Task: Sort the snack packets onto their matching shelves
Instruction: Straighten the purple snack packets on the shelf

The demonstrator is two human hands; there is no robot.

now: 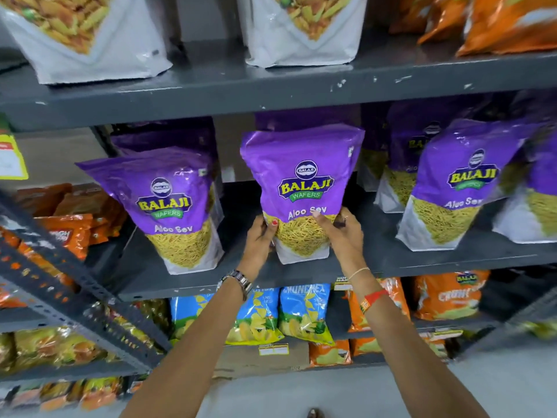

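Observation:
A purple Aloo Sev packet (303, 176) stands upright on the grey middle shelf (437, 260), in the centre. My left hand (259, 239) grips its lower left side and my right hand (343, 233) grips its lower right side. A matching purple packet (174, 200) stands to the left, tilted slightly. Further purple Aloo Sev packets (461, 182) stand to the right, with more behind them.
The top shelf (271, 89) carries white mixture packets (90, 34) and orange packets (500, 22). Below are blue chip packets (304, 309) and orange packets (446, 297). A second rack (60, 267) with orange and yellow packets juts in at the left. The floor (301, 390) lies beneath.

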